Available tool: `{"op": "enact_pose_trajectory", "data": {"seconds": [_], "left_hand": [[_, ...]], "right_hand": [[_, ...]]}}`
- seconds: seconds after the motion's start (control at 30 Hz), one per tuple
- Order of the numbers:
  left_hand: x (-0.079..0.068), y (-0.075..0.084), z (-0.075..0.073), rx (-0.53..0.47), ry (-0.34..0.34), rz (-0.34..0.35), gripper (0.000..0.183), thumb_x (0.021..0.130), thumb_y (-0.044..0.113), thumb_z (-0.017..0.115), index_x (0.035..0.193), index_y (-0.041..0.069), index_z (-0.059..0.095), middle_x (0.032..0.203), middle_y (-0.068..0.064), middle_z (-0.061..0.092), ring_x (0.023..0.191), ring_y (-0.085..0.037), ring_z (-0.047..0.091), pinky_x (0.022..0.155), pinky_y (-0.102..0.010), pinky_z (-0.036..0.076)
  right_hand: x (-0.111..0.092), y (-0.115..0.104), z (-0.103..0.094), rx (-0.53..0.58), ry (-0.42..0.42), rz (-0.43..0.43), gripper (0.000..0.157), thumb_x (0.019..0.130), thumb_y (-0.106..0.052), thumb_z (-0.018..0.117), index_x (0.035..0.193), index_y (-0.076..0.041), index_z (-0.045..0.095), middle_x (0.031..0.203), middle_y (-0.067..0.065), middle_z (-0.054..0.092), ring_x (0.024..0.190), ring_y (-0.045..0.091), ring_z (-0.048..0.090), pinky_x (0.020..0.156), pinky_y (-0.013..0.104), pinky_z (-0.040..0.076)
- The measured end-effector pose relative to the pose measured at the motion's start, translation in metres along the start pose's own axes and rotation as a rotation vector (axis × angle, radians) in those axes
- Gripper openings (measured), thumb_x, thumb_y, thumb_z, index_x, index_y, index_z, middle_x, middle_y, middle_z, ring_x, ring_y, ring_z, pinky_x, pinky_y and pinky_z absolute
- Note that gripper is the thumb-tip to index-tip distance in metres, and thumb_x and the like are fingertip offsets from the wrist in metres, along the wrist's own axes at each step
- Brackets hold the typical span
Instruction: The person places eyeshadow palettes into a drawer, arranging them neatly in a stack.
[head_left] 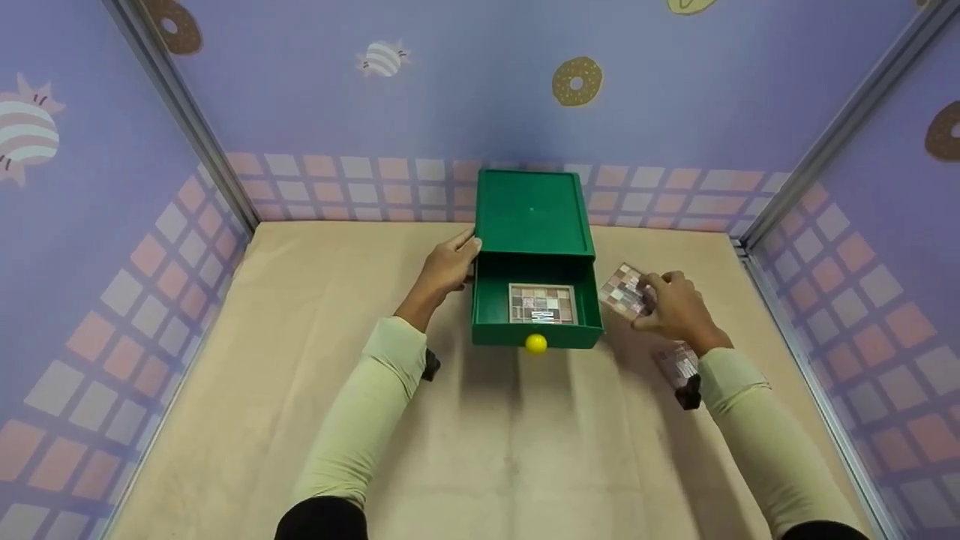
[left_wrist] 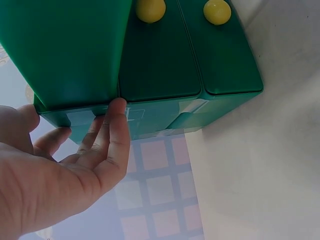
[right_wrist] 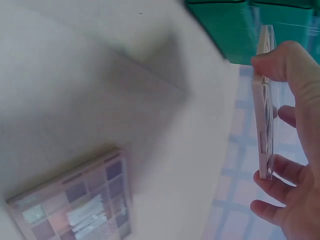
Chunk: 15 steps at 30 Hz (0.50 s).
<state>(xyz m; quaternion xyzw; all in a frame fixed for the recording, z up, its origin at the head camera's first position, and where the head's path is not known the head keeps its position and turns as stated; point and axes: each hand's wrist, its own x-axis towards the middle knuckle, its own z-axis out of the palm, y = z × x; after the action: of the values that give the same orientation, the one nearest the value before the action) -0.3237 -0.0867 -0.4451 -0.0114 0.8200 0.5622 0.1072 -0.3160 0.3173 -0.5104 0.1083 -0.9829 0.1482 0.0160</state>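
A green drawer cabinet (head_left: pixel 532 210) stands by the back wall, its top drawer (head_left: pixel 491 304) pulled out by a yellow knob (head_left: pixel 535 343) side. Inside that drawer lies an eyeshadow palette (head_left: pixel 525 304) with a clear lid. My left hand (head_left: pixel 448 268) touches the cabinet's left side, its fingertips (left_wrist: pixel 118 106) against the wall near the front edge. To the right of the drawer, my right hand (head_left: pixel 675 307) pinches a second eyeshadow palette (head_left: pixel 622 289) between thumb and fingers, raised off the table. A third palette (right_wrist: pixel 75 197) lies on the table below the right hand.
Two lower drawers (left_wrist: pixel 157 60) of the cabinet are closed, each with a yellow knob. The beige tabletop (head_left: pixel 300 360) is bounded by patterned walls (head_left: pixel 420 112) at the back and both sides, with metal posts (head_left: pixel 187 112) at the corners.
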Motion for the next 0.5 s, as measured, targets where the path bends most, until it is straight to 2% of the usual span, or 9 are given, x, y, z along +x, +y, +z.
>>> {"op": "enact_pose_trajectory", "data": {"seconds": [0.13,0.27,0.5], "left_hand": [[0.0,0.0,-0.001,0.007,-0.001,-0.006,0.052,0.099,0.052,0.039,0.149,0.04,0.03,0.15,-0.005,0.043,0.103,-0.024,0.065,0.09,-0.045,0.052],[0.0,0.0,-0.001,0.014,0.008,-0.008,0.051,0.099,0.052,0.039,0.148,0.04,0.03,0.147,-0.006,0.047,0.1,-0.024,0.066,0.086,-0.043,0.052],[0.0,0.001,0.001,-0.006,-0.001,-0.012,0.052,0.099,0.051,0.039,0.149,0.039,0.03,0.145,-0.008,0.049,0.099,-0.024,0.066,0.089,-0.047,0.052]], "right_hand": [[-0.003,-0.003,-0.017,0.039,0.03,0.014,0.067,0.065,-0.036,0.08,0.122,-0.013,0.054,0.133,0.033,0.041,0.114,0.054,0.044,0.086,0.069,0.039],[-0.003,-0.007,-0.034,0.094,0.037,0.021,0.072,0.066,-0.036,0.083,0.126,-0.012,0.052,0.136,0.033,0.037,0.117,0.054,0.043,0.088,0.068,0.039],[-0.005,-0.025,-0.062,0.155,0.098,-0.047,0.069,0.061,-0.029,0.086,0.119,-0.009,0.054,0.133,0.032,0.041,0.115,0.048,0.045,0.091,0.063,0.04]]}}
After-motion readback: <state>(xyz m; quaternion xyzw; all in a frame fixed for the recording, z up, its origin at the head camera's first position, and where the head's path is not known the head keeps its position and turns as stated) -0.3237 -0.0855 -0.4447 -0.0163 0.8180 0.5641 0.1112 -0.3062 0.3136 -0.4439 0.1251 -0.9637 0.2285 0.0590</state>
